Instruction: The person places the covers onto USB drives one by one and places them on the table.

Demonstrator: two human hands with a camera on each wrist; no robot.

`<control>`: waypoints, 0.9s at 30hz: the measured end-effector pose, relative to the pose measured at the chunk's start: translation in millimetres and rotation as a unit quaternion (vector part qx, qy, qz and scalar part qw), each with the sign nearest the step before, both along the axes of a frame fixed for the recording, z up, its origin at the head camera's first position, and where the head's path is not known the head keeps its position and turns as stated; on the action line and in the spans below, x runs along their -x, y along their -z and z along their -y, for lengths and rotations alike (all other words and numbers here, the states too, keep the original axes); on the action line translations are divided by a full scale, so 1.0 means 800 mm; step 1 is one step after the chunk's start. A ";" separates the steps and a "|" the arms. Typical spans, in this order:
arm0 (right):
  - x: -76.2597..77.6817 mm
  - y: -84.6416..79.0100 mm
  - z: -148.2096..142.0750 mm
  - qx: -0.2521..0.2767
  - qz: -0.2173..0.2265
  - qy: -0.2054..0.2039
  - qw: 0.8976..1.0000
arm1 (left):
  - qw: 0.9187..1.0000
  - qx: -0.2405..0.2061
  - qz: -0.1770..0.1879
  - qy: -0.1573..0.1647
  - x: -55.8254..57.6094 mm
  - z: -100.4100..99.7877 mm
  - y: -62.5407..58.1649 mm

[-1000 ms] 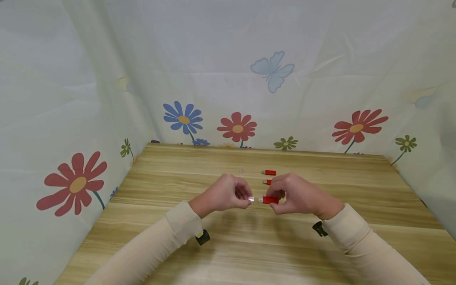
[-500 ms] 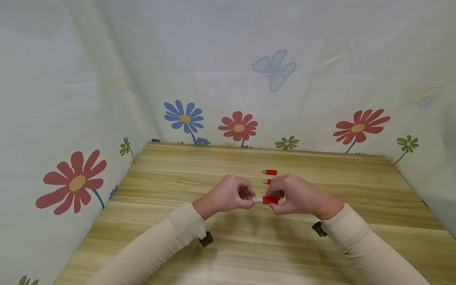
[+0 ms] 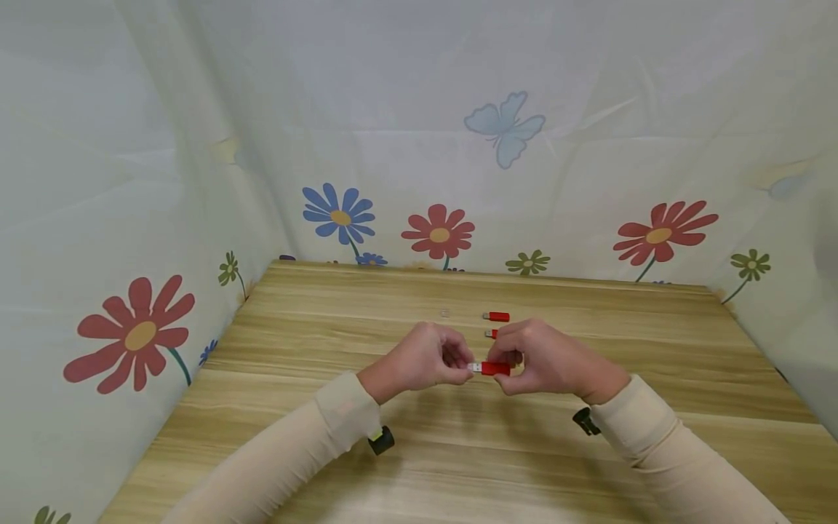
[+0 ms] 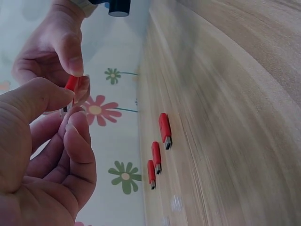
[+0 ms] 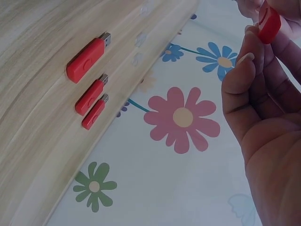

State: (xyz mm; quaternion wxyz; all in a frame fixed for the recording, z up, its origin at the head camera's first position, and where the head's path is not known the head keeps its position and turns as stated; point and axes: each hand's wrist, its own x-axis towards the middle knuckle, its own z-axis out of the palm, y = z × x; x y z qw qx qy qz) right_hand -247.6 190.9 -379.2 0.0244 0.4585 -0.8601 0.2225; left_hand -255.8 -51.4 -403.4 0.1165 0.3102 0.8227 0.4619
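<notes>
A red USB stick (image 3: 495, 368) is held above the wooden desk (image 3: 340, 306), between forearms (image 3: 281, 451) angling in from the lower corners. The right hand (image 3: 553, 362), fingers curled, pinches its body, and the left hand (image 3: 425, 356), facing it, pinches a small clear cap (image 3: 471, 367) at its metal plug (image 3: 478, 368). The stick's long axis runs left to right, plug toward the left hand; three more red sticks (image 5: 89, 97) lie on the desk beyond.

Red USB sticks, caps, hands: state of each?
Right hand: pinching held stick
Left hand: pinching held cap
Held stick: connector partly showing, pointed at left hand
Held cap: mostly hidden, seating unclear
Three loose sticks: lying flat, connectors bare
Three loose caps: lying apart from sticks
</notes>
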 end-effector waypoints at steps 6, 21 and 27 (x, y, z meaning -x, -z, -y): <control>0.000 0.000 -0.001 0.004 -0.005 -0.010 1.000 | 1.000 -0.002 0.007 0.006 -0.002 -0.005 -0.001; 0.000 0.003 -0.002 0.010 -0.028 -0.037 0.999 | 0.999 0.033 -0.025 0.018 0.000 -0.010 -0.003; 0.005 0.007 -0.003 0.010 -0.032 -0.036 0.999 | 0.998 0.051 -0.026 0.017 0.004 -0.011 -0.002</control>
